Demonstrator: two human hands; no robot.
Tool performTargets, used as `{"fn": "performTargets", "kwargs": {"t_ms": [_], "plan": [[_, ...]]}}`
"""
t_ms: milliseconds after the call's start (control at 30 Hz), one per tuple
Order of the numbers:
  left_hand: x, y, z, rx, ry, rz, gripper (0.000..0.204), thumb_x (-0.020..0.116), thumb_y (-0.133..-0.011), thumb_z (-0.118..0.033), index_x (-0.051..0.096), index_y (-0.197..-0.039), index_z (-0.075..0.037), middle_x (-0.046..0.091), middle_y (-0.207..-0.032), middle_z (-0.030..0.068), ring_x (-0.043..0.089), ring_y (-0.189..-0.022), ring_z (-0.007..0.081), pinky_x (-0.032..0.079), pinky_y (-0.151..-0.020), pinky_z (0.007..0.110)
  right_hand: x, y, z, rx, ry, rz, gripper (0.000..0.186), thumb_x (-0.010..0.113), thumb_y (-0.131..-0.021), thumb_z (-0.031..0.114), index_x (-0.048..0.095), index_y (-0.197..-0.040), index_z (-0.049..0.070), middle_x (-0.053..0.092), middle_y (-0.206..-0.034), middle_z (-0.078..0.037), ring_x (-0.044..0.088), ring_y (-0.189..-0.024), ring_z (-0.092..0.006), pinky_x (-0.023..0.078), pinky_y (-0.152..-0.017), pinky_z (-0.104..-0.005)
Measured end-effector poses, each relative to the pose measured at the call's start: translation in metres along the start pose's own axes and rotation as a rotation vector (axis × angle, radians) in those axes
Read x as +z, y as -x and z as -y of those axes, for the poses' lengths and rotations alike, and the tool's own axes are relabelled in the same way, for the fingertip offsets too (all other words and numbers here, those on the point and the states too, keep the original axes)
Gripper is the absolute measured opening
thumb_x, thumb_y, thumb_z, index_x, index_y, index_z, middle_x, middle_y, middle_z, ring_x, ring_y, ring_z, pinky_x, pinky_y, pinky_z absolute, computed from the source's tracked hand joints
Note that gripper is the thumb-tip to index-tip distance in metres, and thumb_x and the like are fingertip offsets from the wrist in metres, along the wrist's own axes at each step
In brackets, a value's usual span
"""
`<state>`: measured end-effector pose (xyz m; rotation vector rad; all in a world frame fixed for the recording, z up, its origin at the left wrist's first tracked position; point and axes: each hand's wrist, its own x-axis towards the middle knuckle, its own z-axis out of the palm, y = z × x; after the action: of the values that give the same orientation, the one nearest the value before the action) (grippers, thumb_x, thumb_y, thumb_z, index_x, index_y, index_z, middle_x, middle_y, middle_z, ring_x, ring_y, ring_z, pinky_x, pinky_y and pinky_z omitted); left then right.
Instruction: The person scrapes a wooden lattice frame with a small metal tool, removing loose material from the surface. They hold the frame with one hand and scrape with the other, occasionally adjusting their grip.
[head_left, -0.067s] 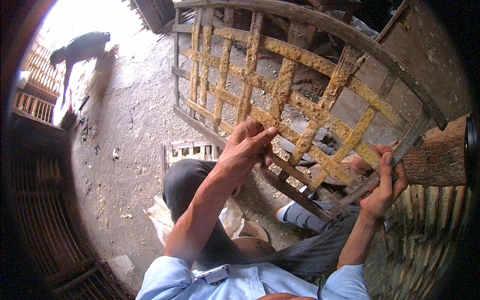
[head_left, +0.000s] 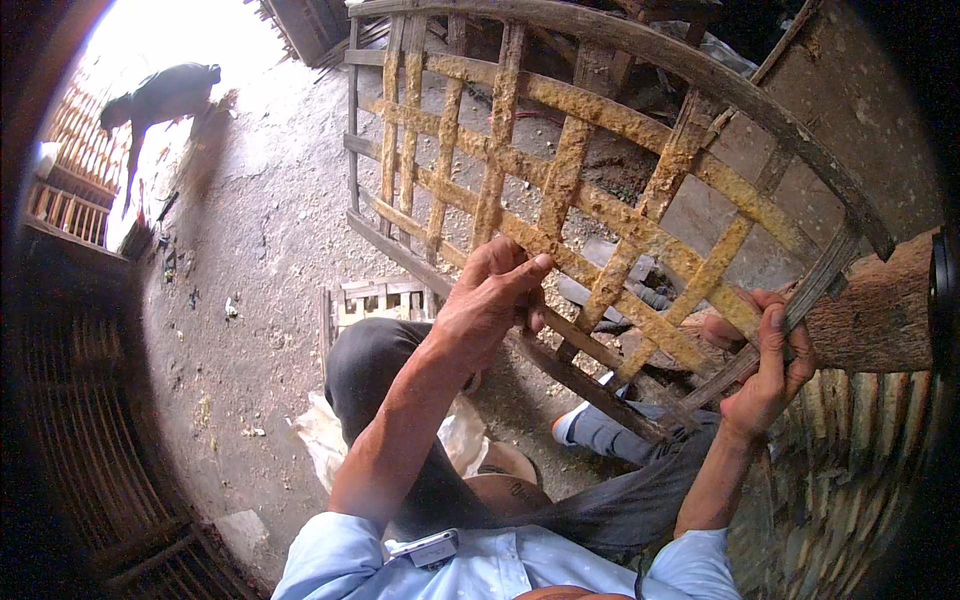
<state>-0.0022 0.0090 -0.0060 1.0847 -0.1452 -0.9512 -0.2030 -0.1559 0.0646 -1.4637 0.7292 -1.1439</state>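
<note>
A large wooden lattice panel (head_left: 565, 175) with a weathered grey frame and slats crusted with rough yellowish matter is tilted over my lap. My left hand (head_left: 490, 295) is closed on a lower slat near the middle, thumb and fingertips at its edge. On the right, my right hand (head_left: 765, 365) grips the frame's corner, thumb in front and some fingers partly hidden behind it. A smaller lattice rack (head_left: 378, 298) lies on the floor beyond my left knee.
Another person (head_left: 165, 95) bends over in the bright doorway at upper left. Dark slatted racks (head_left: 95, 440) line the left. A log (head_left: 865, 310) and ridged slats (head_left: 860, 450) are at right. A pale crumpled sack (head_left: 315, 450) lies by my leg on the gritty floor (head_left: 230, 380).
</note>
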Motion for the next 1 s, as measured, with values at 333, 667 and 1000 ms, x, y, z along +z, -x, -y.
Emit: {"fn": "performTargets", "kwargs": {"t_ms": [333, 667, 1000], "plan": [[0.009, 0.0, -0.009, -0.064, 0.158, -0.024, 0.017, 0.062, -0.093, -0.022, 0.056, -0.093, -0.006, 0.051, -0.068, 0.002, 0.054, -0.053, 0.0127, 0.045, -0.042, 0.025, -0.002, 0.001, 0.001, 0.028, -0.007, 0.016, 0.023, 0.061, -0.095, 0.019, 0.061, -0.105, -0.002, 0.064, -0.106, -0.014, 0.067, -0.079, -0.0234, 0.064, -0.056, -0.0364], [0.004, -0.006, -0.002, -0.116, 0.153, -0.161, 0.029, 0.06, -0.093, -0.035, 0.055, -0.098, -0.006, 0.051, -0.073, 0.0017, 0.053, -0.053, 0.0125, 0.046, -0.042, 0.026, -0.001, 0.004, -0.001, 0.026, 0.022, 0.061, 0.019, 0.06, -0.095, 0.015, 0.061, -0.102, -0.002, 0.063, -0.109, -0.017, 0.063, -0.095, -0.0265, 0.061, -0.074, -0.0378], [-0.006, -0.003, -0.002, -0.049, -0.026, 0.06, 0.02, 0.063, -0.091, -0.026, 0.054, -0.087, -0.008, 0.051, -0.067, 0.002, 0.053, -0.052, 0.0131, 0.046, -0.043, 0.029, 0.004, 0.003, 0.002, 0.101, -0.009, -0.043, 0.024, 0.06, -0.095, 0.02, 0.063, -0.101, -0.003, 0.065, -0.104, -0.015, 0.064, -0.089, -0.0228, 0.062, -0.067, -0.0347]]}}
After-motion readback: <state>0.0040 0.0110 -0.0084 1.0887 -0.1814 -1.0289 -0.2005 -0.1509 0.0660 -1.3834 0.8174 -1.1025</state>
